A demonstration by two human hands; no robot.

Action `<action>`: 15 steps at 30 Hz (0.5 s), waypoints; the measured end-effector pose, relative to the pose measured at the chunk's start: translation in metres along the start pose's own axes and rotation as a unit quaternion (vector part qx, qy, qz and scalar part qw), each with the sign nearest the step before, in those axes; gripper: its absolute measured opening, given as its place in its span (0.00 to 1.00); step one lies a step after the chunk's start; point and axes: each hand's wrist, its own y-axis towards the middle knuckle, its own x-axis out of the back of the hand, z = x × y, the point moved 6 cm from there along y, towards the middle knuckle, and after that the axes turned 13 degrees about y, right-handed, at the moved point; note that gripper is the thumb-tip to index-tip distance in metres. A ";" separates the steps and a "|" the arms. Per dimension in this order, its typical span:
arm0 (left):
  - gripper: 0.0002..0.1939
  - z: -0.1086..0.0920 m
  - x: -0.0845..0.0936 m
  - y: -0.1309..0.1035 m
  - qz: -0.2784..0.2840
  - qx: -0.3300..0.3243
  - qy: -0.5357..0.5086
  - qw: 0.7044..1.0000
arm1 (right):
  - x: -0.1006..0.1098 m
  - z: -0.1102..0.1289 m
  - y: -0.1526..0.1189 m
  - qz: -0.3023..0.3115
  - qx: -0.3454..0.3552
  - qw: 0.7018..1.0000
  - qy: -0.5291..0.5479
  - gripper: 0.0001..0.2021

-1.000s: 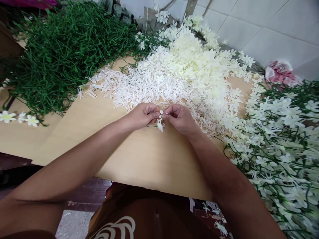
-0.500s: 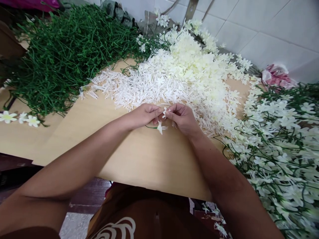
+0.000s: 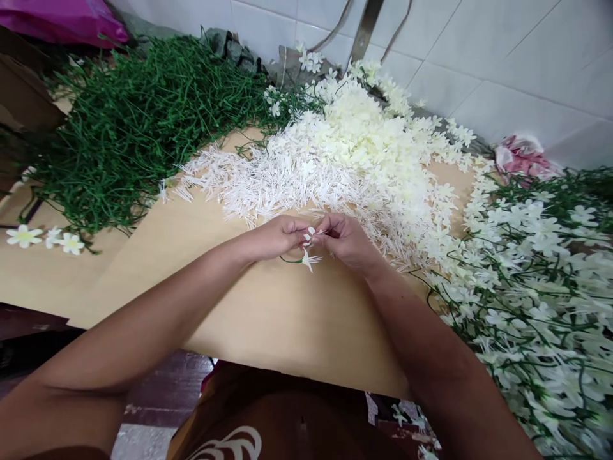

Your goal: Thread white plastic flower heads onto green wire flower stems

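Note:
In front of me, over the brown board [image 3: 282,319], both hands are closed and close together. My left hand [image 3: 280,237] pinches a green artificial flower stem, mostly hidden by the fingers. A small white flower [image 3: 310,235] sits at its fingertips. Below them hangs a second white flower head [image 3: 309,259] on a thin green stem, with thin white stamens sticking out to the right. My right hand [image 3: 348,243] pinches a thin white stamen piece [image 3: 319,232] at the small flower; its far end is hidden by the fingers.
Beyond my hands lie a heap of white stamen pieces [image 3: 268,182] and a pile of cream petals [image 3: 364,121]. Green stems [image 3: 143,115] are piled at left. Many assembled flowers [image 3: 541,306] fill the right side. A tiled wall [image 3: 517,57] stands behind.
My right hand has drawn slightly right of the small flower, and the thin white piece between the hands now shows. The view has tilted a little, so the scene sits lower.

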 end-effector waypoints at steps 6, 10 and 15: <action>0.18 0.003 0.001 0.000 0.028 -0.001 0.007 1.000 | -0.003 0.000 0.000 0.001 0.003 1.000 -0.011 0.21; 0.22 0.001 0.002 0.001 0.007 -0.006 0.002 1.000 | 0.004 0.008 0.001 0.001 0.012 1.000 -0.019 0.19; 0.32 0.005 0.009 0.005 -0.065 -0.012 -0.042 0.997 | 0.041 0.073 -0.023 -0.038 0.105 0.990 -0.083 0.14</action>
